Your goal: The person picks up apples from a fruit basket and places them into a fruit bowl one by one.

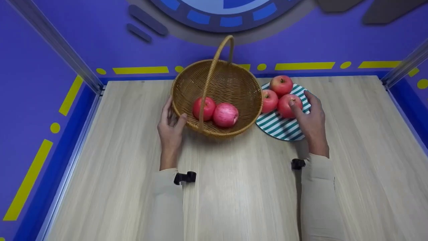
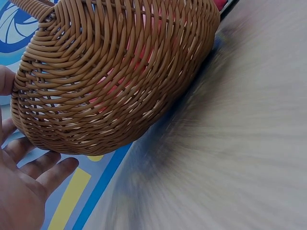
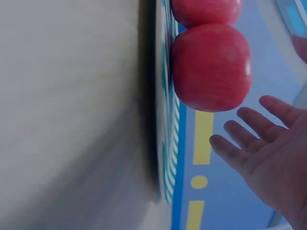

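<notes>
A wicker basket [image 1: 245, 85] with a tall arched handle leans its opening toward me in the head view. Two red apples [image 1: 225, 114] lie in it, side by side. My left hand [image 1: 170, 129] holds the basket's left side, thumb at the rim and fingers along the outer weave [image 2: 96, 76]. To the right, three more red apples [image 1: 281, 85] sit close together on a round plate [image 1: 277, 129] with green and white stripes. Around the nearest apple [image 1: 286, 107] my right hand [image 1: 312, 122] is spread. The right wrist view shows its fingers [image 3: 240, 136] apart from that apple.
A pale wood-grain table [image 1: 220, 201] carries everything. Behind it rises a blue wall [image 1: 110, 43] with yellow marks, close to the basket and plate. Another blue panel [image 1: 30, 83] borders the left side.
</notes>
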Action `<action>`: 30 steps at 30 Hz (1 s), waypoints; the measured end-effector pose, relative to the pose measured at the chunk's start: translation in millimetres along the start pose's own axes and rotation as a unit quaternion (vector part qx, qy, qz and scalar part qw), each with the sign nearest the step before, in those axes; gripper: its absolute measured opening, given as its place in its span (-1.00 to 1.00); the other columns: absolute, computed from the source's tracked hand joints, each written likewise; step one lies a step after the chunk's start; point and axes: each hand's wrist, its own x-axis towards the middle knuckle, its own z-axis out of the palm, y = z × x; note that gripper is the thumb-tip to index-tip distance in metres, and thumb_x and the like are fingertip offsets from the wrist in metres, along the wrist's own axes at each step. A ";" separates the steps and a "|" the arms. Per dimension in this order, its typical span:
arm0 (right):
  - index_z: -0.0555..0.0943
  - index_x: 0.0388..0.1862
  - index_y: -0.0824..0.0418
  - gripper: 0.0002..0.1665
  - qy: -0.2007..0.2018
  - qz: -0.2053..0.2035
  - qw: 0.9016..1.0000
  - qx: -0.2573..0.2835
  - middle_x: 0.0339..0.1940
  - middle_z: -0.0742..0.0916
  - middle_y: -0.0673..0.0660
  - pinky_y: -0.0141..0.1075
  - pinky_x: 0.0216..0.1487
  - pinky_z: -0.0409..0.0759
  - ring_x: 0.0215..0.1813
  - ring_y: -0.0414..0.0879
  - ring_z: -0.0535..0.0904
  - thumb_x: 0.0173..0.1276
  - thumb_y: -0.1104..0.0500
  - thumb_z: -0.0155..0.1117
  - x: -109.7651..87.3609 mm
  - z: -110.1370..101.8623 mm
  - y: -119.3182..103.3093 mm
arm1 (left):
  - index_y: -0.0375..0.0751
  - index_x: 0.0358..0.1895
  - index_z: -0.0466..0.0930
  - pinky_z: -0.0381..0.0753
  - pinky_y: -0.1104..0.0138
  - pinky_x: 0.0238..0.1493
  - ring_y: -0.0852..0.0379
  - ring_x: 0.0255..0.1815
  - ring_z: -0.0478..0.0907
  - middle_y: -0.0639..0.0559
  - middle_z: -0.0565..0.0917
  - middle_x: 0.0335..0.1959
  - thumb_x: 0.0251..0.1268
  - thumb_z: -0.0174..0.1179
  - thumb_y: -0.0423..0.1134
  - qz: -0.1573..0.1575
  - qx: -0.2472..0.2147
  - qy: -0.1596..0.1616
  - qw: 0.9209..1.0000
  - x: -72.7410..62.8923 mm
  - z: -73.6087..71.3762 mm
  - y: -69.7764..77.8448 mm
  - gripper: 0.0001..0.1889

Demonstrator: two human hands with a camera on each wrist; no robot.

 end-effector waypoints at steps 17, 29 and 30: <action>0.28 0.69 0.15 -0.10 0.009 -0.181 0.982 -0.061 0.65 0.35 0.22 0.32 0.57 0.21 0.64 0.15 0.18 0.54 -0.26 0.15 -7.2 6.9 -17.9 | -0.07 0.63 0.35 0.44 0.06 0.50 -0.02 0.54 0.39 -0.02 0.41 0.58 0.40 0.33 -0.32 0.002 0.001 0.000 1.000 1.1 -0.6 0.1 -0.26; 0.27 0.69 0.24 -0.02 -0.007 -0.232 0.970 -0.075 0.68 0.31 0.27 0.24 0.62 0.15 0.66 0.19 0.14 0.54 -0.34 0.10 -12.6 19.3 -35.0 | -0.07 0.63 0.36 0.42 0.03 0.50 -0.04 0.54 0.39 -0.03 0.42 0.57 0.38 0.34 -0.33 0.001 -0.002 0.006 1.000 1.7 0.0 -1.2 -0.25; 0.27 0.69 0.24 -0.02 -0.008 -0.235 0.969 -0.080 0.69 0.30 0.27 0.25 0.62 0.16 0.67 0.19 0.14 0.54 -0.33 0.12 -13.3 20.9 -37.0 | -0.07 0.63 0.36 0.43 0.03 0.50 -0.04 0.54 0.39 -0.04 0.42 0.57 0.38 0.33 -0.34 0.000 -0.002 0.006 1.000 1.8 -0.1 -1.3 -0.26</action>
